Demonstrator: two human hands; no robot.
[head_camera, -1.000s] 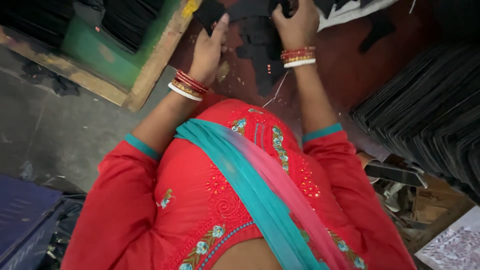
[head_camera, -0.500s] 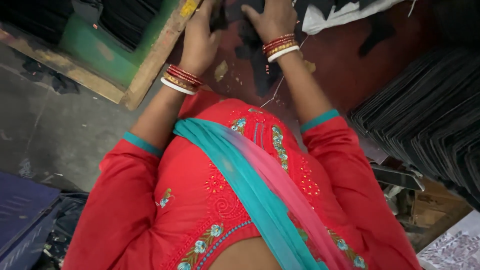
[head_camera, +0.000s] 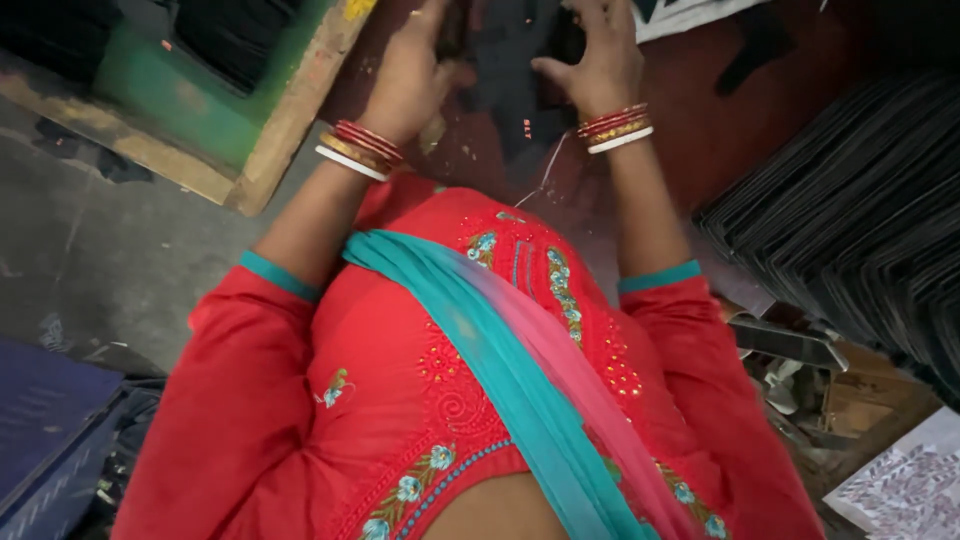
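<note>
Both of my hands reach forward to a black, flat cut piece (head_camera: 515, 60) lying on a dark red work surface (head_camera: 700, 130) at the top of the view. My left hand (head_camera: 410, 75) rests on the piece's left side, fingers partly cut off by the frame edge. On the right side, my right hand (head_camera: 595, 55) presses down with its fingers spread. Red and white bangles ring both wrists. My red embroidered top and teal scarf fill the lower half of the view.
A green wooden-edged tray (head_camera: 250, 150) holding dark stacked pieces stands at the upper left. Tall stacks of black sheets (head_camera: 850, 220) line the right. A blue crate (head_camera: 50, 430) sits at the lower left, a patterned sheet (head_camera: 900, 490) at the lower right. Grey floor lies left.
The view has tilted up, so my hands now sit at the top edge. Both hands have shifted onto the black piece, the right one spreading its fingers.
</note>
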